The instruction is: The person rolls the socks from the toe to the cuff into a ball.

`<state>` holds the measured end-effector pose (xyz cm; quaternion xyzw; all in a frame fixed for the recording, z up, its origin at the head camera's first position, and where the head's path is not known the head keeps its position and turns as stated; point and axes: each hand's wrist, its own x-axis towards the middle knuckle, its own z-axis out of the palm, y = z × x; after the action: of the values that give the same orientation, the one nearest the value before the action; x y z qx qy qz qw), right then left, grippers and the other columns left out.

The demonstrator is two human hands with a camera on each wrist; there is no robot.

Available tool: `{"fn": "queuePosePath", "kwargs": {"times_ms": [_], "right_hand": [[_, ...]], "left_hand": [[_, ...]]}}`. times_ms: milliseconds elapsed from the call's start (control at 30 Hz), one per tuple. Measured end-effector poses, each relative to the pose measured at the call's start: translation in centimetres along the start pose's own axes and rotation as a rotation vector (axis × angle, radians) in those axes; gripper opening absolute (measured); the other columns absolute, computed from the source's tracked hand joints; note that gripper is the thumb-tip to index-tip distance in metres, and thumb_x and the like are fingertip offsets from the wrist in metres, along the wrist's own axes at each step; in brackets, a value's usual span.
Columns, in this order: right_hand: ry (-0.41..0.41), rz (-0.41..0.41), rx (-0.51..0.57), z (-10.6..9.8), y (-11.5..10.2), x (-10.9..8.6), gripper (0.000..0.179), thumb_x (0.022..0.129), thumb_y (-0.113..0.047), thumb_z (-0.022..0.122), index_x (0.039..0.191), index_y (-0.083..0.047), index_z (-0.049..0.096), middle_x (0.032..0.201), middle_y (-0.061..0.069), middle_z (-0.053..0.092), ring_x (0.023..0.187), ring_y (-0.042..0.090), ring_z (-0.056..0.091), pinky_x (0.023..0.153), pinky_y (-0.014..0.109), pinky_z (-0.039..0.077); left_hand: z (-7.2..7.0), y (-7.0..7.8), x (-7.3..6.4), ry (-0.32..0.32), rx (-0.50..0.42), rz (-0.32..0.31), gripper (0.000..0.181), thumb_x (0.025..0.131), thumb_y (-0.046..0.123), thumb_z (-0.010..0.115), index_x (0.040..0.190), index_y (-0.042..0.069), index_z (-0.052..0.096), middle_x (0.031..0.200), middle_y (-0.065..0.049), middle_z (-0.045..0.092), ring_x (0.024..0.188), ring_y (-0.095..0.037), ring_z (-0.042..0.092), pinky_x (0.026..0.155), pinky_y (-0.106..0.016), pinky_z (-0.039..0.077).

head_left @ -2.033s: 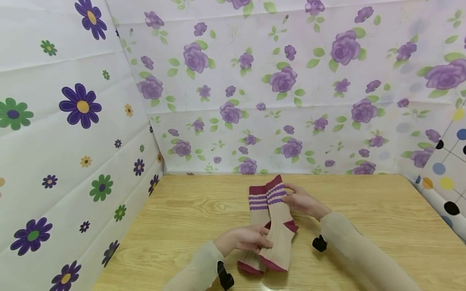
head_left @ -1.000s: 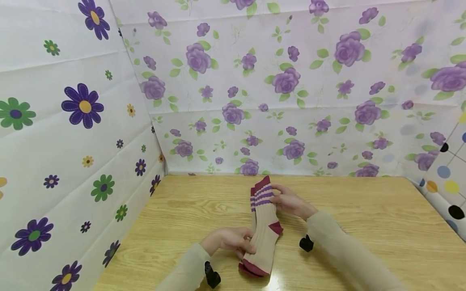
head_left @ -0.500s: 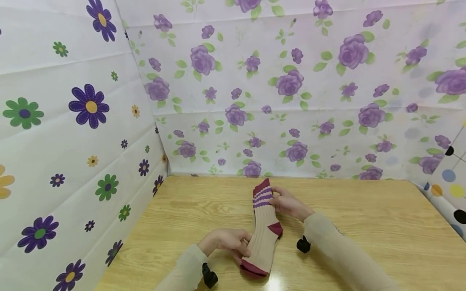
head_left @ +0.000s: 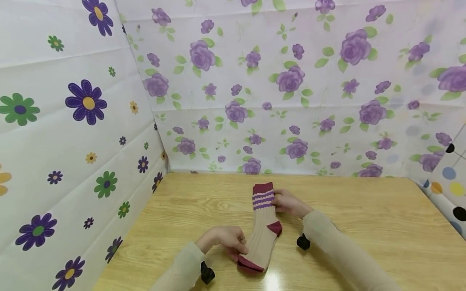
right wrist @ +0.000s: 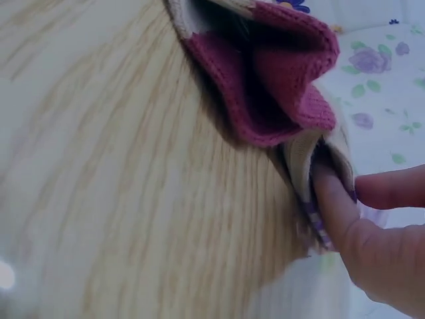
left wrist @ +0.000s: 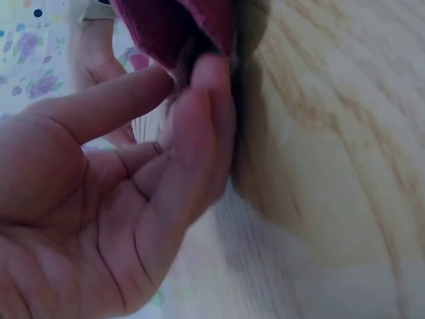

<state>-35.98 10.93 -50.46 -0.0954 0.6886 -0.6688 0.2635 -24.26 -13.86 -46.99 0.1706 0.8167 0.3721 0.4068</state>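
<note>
Two beige socks with maroon cuffs, heels and toes and purple stripes lie stacked, cuffs away from me. In the head view the upper sock (head_left: 263, 226) covers nearly all of the lower one. Lower down, the right wrist view shows the two maroon heels, with the lower sock's heel (right wrist: 222, 83) against the table. My left hand (head_left: 227, 240) pinches the upper sock's edge near the toe, its fingertips reaching between the layers. At the striped cuff, my right hand (head_left: 291, 203) pinches the upper sock, one finger tucked beneath it and the thumb outside.
The socks rest on a light wood table (head_left: 193, 202). A purple-rose curtain (head_left: 218, 89) stands along its back edge, a daisy-print sheet (head_left: 83, 153) on the left, and a dotted sheet (head_left: 449, 173) on the right. Black wrist cameras sit at both sleeves.
The upper sock has moved left over the lower one, from splayed apart to stacked. Its tilted cuff has since come down level. Both hands moved left with it, keeping their grip at toe and cuff.
</note>
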Motion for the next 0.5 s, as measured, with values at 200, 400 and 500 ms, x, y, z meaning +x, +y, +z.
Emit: {"fn": "queuePosePath", "kwargs": {"times_ms": [200,400,500], "right_hand": [[-0.036,0.003,-0.182,0.5,-1.3,-1.1,0.046,0.095,-0.004,0.044,0.138,0.013,0.037,0.124,0.025,0.059,0.095,0.017,0.062,0.081,0.035,0.055],[0.006,0.009,-0.387,1.2,-1.8,-2.0,0.035,0.095,-0.007,0.047,0.127,0.006,0.051,0.086,0.007,0.059,0.065,0.013,0.048,0.066,0.031,0.046],[0.050,0.008,-0.489,1.7,-2.0,-2.6,0.030,0.094,-0.008,0.049,0.122,0.003,0.054,0.073,0.004,0.049,0.059,0.015,0.040,0.062,0.032,0.041]], "left_hand": [[0.3,0.6,-0.7,0.106,0.074,-0.015,0.017,0.088,0.008,0.069,0.076,-0.004,0.071,0.072,-0.022,0.070,0.051,-0.012,0.060,0.057,-0.034,0.058],[0.4,0.8,-0.9,0.191,0.175,0.041,0.012,0.082,0.004,0.074,0.074,-0.001,0.067,0.068,-0.011,0.070,0.056,-0.014,0.061,0.053,-0.025,0.052],[0.4,0.8,-0.8,0.246,0.245,0.086,0.012,0.080,0.006,0.077,0.075,0.001,0.066,0.067,-0.006,0.067,0.057,-0.012,0.057,0.051,-0.020,0.043]]}}
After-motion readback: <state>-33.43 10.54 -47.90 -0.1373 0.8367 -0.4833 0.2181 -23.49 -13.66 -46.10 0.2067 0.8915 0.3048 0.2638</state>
